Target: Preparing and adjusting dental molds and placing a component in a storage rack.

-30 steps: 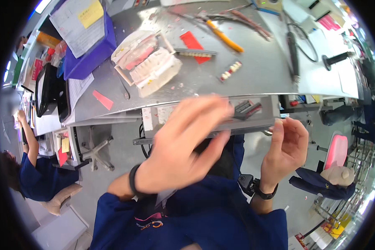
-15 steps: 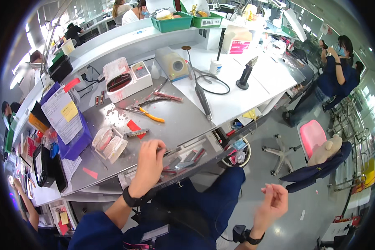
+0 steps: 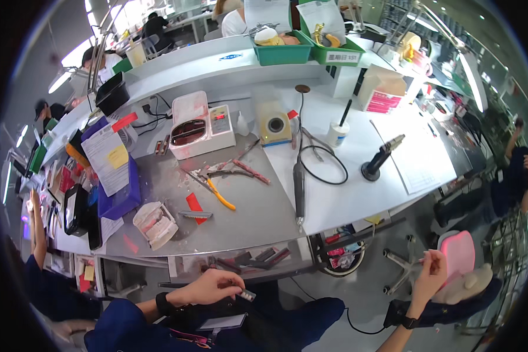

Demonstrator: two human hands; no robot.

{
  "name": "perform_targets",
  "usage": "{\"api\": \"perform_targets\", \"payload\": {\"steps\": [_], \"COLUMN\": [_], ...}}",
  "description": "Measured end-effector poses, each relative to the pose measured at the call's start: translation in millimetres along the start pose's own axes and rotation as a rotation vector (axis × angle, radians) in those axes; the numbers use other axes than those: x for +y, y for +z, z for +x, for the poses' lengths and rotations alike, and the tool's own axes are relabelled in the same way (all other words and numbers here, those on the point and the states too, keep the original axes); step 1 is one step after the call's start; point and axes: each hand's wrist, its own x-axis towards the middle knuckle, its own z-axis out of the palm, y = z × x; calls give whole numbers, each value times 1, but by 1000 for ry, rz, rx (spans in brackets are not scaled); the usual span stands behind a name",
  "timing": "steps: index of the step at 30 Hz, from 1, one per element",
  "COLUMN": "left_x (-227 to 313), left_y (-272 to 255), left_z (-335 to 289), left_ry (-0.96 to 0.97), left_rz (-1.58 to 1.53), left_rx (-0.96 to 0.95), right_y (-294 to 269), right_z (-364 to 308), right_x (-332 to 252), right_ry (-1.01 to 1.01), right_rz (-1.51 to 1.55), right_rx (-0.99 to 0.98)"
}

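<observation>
While tooth strip (image 3: 248, 295) in left hand (image 3: 208, 287), right hand (image 3: 432, 272), grip unclear, beyond drawer edge (image 3: 287, 273)

A slim white desk lamp (image 3: 474, 82) glares at two o'clock; the flat white worktop (image 3: 346, 202) shines; navy-blue cloth trousers (image 3: 311, 314) near six o'clock lie dim; fisheye distortion bends edges toward the black, blurry rim.

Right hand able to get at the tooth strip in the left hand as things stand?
Probably yes: the right hand is well out to the side, but the space above the thigh looks open, and the tooth strip pokes out of the left hand toward the right.
</observation>
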Motion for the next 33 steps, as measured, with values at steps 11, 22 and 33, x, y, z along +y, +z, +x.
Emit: {"api": "perform_targets", "payload": {"steps": [11, 22, 33], "left_x": [37, 133, 232], "left_y": [-36, -13, 206], "left_z": [-41, -86, -51], "left_ry": [-149, -79, 214], "left_rz": [-443, -471, -368], "left_rx": [474, 489, 292], "right_y": [24, -56, -336], "right_z": [34, 27, -41], "right_x": [-138, -220, -136], "right_ry": [93, 123, 371], "right_rz": [-9, 44, -304], "right_rx": [-15, 0, -192]}}
